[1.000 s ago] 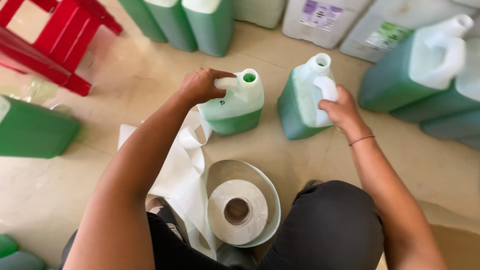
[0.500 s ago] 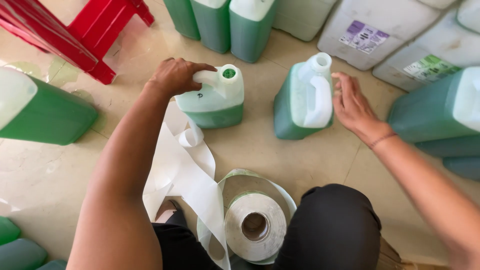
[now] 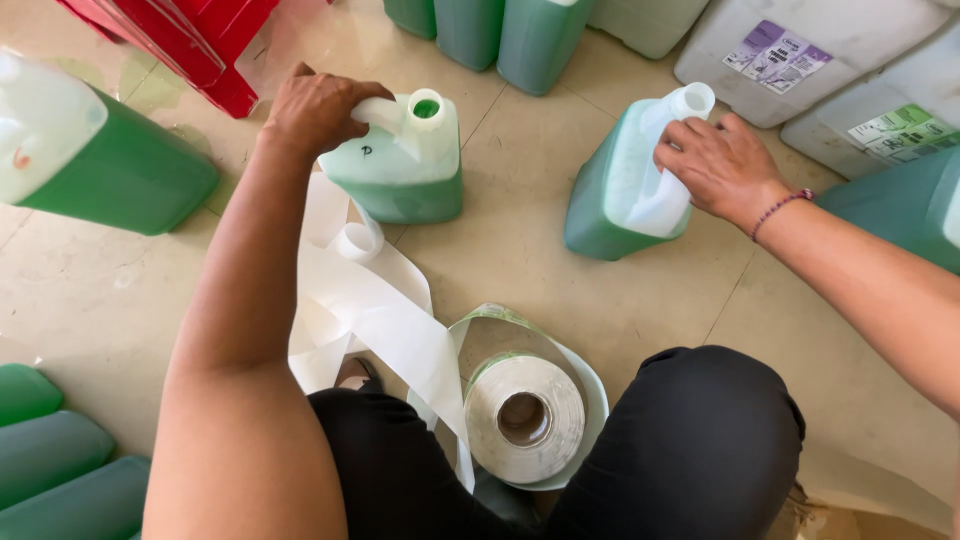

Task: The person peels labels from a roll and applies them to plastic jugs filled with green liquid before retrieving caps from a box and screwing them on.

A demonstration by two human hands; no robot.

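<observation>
Right hand (image 3: 722, 165) now grips the tilted right jug (image 3: 625, 185); left hand (image 3: 318, 108) keeps holding the uncapped left jug (image 3: 405, 160).

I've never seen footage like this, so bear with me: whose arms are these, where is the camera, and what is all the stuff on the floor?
No machine here: a person wears a camera on the head, looking down at their own arms and knees. The left hand grips the handle of an uncapped jug of green liquid. The right hand holds the handle of a second green jug. Both stand on the tiled floor. Between the knees lies a roll of tape-like strip, with loose white backing paper trailing. More jugs stand around.
</observation>
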